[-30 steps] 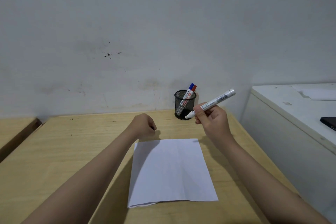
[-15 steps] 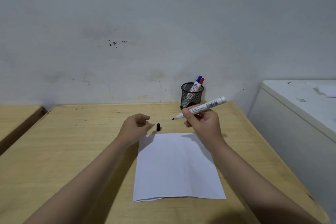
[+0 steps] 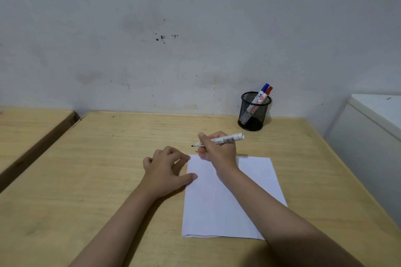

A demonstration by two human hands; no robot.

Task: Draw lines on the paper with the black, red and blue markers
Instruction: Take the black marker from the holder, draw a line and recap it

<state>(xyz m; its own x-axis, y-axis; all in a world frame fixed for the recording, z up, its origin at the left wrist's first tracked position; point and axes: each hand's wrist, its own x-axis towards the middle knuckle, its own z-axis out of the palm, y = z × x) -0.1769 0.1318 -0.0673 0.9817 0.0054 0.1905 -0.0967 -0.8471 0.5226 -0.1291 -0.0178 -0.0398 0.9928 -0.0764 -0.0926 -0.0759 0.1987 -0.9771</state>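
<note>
A blank white sheet of paper (image 3: 230,197) lies on the wooden table (image 3: 108,158). My right hand (image 3: 219,149) grips an uncapped black marker (image 3: 225,139), its black tip pointing left just above the sheet's far-left corner. My left hand (image 3: 167,169) rests flat, fingers spread, its fingertips on the paper's left edge. The black cap is hidden from view. The blue marker (image 3: 263,90) and red marker (image 3: 269,91) stand together in a black mesh cup (image 3: 252,112) at the back right.
A grey wall rises directly behind the table. A second wooden table (image 3: 26,128) sits to the left across a narrow gap. A white cabinet (image 3: 373,128) stands to the right of the table.
My left hand set the black cap down, then moved onto the paper's left edge and spread out. My right hand lowered the uncapped marker toward the sheet's top.
</note>
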